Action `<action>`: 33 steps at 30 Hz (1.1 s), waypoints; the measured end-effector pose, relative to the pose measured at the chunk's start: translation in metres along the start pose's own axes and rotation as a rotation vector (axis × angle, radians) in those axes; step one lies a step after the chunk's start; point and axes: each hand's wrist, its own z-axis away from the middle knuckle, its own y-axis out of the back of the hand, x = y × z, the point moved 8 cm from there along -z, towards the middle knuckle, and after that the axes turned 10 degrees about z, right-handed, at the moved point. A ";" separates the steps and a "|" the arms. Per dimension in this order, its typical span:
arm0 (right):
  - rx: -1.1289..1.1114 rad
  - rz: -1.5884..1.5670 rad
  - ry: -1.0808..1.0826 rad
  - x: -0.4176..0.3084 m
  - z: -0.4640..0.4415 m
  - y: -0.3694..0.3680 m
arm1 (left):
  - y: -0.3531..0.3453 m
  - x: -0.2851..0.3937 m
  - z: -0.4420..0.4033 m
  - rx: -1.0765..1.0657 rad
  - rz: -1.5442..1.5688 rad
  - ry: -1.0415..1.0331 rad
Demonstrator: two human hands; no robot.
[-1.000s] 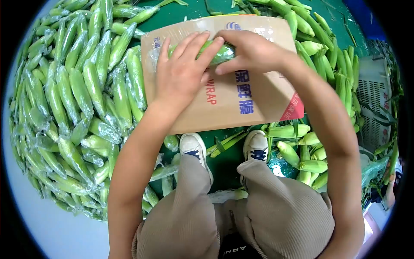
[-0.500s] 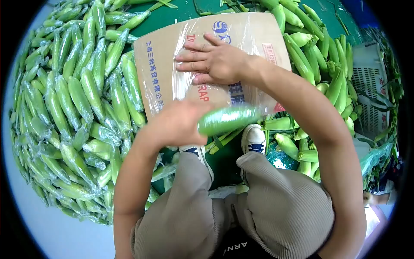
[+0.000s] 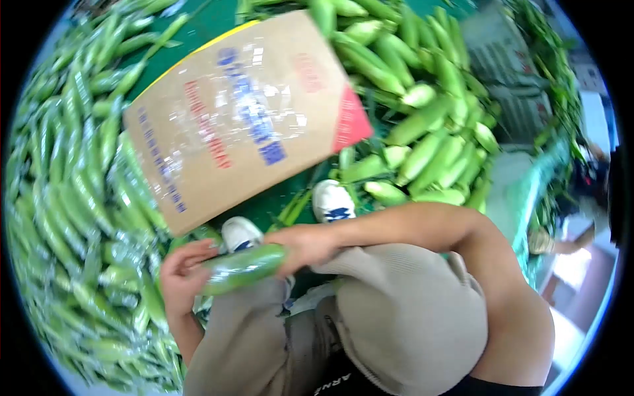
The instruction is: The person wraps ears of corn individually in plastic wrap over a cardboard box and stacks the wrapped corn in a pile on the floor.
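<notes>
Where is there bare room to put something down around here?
The cardboard box has free room on top, between wrapped corn at left and loose corn at right. Some green floor shows between the box's far edge and wrapped corn. Both piles are crowded.

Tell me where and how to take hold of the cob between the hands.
Best around its middle, coming from above: the cob is long and rounded, lies crosswise, and its middle shows uncovered, with the left hand at one end and the right hand at the other. Its glossy surface may be slippery.
</notes>
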 end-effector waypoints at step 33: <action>0.522 1.110 0.066 -0.138 -0.042 0.246 | -0.066 0.150 -0.184 0.058 -1.311 -0.726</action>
